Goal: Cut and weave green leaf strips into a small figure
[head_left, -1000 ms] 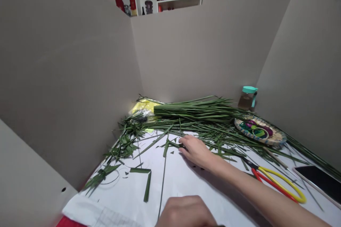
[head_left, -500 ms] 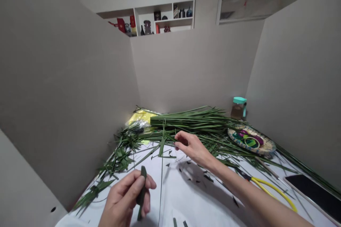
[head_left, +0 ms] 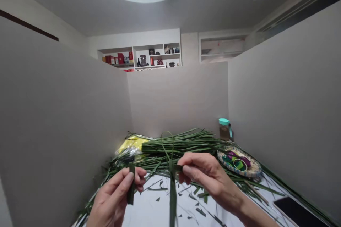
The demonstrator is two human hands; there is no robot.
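My left hand (head_left: 114,198) is raised at the lower left, its thumb and fingers pinching a short dark green leaf strip (head_left: 130,184). My right hand (head_left: 207,181) is raised beside it, pinching a long green leaf strip (head_left: 173,193) that hangs down and curves into a thin loop above. The two hands are apart, with both strips between them. Behind them lies a large bundle of long green palm-like leaves (head_left: 181,143). Small cut leaf scraps (head_left: 160,188) are scattered on the white sheet (head_left: 149,205) below my hands.
A woven round tray (head_left: 238,161) with coloured pieces lies right of the bundle, near a teal-lidded jar (head_left: 224,127). A dark phone (head_left: 297,212) sits at the lower right. A yellow bag (head_left: 130,145) lies behind the leaves. Grey partition walls surround the table on three sides.
My view has tilted upward. My right hand has closed on the long strip and risen from above the leaves, and my left hand, still holding the short strip, has moved up.
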